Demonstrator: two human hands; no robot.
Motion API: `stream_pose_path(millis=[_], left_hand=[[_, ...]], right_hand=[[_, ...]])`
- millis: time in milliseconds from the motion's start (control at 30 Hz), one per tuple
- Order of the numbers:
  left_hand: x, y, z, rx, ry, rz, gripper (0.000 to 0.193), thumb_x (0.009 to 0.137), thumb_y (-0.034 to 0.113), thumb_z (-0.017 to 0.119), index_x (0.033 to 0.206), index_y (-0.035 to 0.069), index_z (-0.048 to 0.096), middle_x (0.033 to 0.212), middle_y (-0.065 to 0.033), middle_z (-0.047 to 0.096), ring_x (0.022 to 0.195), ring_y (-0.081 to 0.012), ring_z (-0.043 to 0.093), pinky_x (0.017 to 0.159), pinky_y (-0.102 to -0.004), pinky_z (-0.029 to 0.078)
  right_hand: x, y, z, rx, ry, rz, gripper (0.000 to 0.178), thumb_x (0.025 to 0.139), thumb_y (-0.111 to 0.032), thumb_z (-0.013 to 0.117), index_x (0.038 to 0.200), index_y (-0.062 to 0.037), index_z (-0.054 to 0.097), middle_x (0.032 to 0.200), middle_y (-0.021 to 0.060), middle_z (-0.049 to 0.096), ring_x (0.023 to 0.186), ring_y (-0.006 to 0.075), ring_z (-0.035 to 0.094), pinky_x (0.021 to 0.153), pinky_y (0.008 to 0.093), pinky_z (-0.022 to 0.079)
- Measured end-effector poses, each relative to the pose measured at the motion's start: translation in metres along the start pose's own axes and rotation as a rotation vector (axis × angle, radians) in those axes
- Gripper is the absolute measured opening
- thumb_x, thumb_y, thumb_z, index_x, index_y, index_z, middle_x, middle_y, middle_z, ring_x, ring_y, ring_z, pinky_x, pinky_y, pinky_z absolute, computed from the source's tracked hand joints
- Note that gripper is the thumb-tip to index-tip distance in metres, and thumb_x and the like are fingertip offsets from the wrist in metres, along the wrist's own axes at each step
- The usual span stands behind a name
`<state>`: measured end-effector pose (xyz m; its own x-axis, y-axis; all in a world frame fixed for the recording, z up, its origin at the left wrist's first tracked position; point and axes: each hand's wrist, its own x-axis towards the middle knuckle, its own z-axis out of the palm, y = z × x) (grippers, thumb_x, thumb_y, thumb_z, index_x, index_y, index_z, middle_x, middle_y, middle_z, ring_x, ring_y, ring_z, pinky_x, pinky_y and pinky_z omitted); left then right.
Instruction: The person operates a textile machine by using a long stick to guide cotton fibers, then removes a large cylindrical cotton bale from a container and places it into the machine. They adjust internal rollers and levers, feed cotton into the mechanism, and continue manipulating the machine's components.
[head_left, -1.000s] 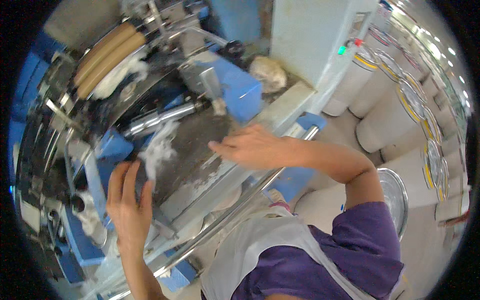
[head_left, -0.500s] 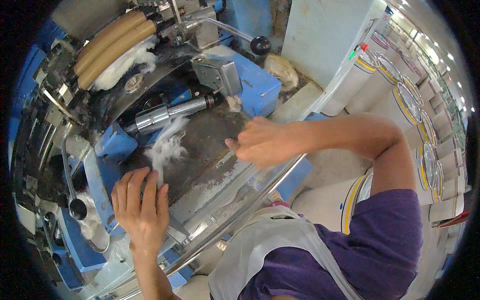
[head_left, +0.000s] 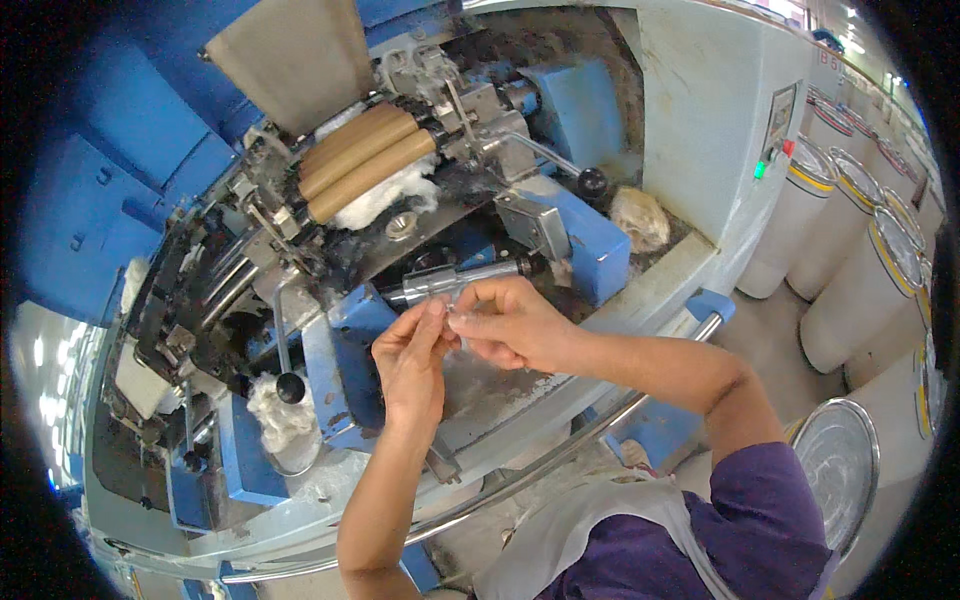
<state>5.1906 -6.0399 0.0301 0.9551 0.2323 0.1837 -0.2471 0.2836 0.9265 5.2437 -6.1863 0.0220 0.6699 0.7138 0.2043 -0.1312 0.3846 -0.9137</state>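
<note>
My left hand (head_left: 412, 362) and my right hand (head_left: 515, 325) meet in front of a shiny metal cylinder (head_left: 455, 278) on the machine. Thumbs and forefingers of both are pinched together, almost tip to tip. Something small and pale shows between them, too little of it visible to name. Beyond the hands, tan rollers (head_left: 368, 160) lie side by side with a strip of white fibre (head_left: 392, 196) along their near edge.
Two levers end in black ball knobs, a right knob (head_left: 592, 183) and a left knob (head_left: 290, 388). Loose fibre (head_left: 285, 415) fills a spot at left; another fibre clump (head_left: 640, 218) sits at right. A metal rail (head_left: 560, 450) runs along the front. Tall white cans (head_left: 850, 290) stand at right.
My hands were apart, the right pinching a thin dark piece; now they are together before the cylinder. The loose white tuft by the cylinder no longer shows there. The view has shifted, showing more machine.
</note>
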Motion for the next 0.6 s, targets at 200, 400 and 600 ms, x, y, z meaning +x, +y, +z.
stream_pose_path(millis=[200, 400, 600], left_hand=[[0.064, 0.013, 0.006, 0.013, 0.196, 0.122, 0.014, 0.085, 0.01, 0.063, 0.088, -0.003, 0.066, 0.08, -0.0059, 0.063, 0.07, -0.0119, 0.056, 0.065, -0.0246, 0.046], [0.114, 0.008, -0.014, -0.268, 0.364, 0.107, 0.018, 0.087, 0.008, 0.056, 0.102, -0.002, 0.058, 0.093, -0.0071, 0.059, 0.079, -0.0162, 0.058, 0.068, -0.0279, 0.048], [0.143, 0.009, -0.034, -0.386, 0.536, 0.228, 0.009, 0.088, 0.005, 0.05, 0.092, 0.0, 0.056, 0.083, -0.005, 0.058, 0.069, -0.0139, 0.053, 0.061, -0.0268, 0.044]], right_hand=[[0.072, -0.036, -0.015, -1.078, 0.051, -0.591, 0.029, 0.082, -0.027, 0.061, 0.078, 0.0012, 0.061, 0.071, 0.0215, 0.063, 0.064, 0.0339, 0.062, 0.058, 0.0422, 0.049], [0.141, -0.047, -0.025, -2.064, -0.159, -0.828, 0.02, 0.075, -0.011, 0.055, 0.085, 0.0044, 0.061, 0.067, 0.0176, 0.065, 0.065, 0.0311, 0.066, 0.051, 0.0434, 0.05], [0.197, -0.025, -0.022, -2.267, -0.381, -1.23, 0.02, 0.073, -0.018, 0.057, 0.07, -0.0007, 0.066, 0.065, 0.012, 0.064, 0.061, 0.0247, 0.065, 0.046, 0.0379, 0.05]])
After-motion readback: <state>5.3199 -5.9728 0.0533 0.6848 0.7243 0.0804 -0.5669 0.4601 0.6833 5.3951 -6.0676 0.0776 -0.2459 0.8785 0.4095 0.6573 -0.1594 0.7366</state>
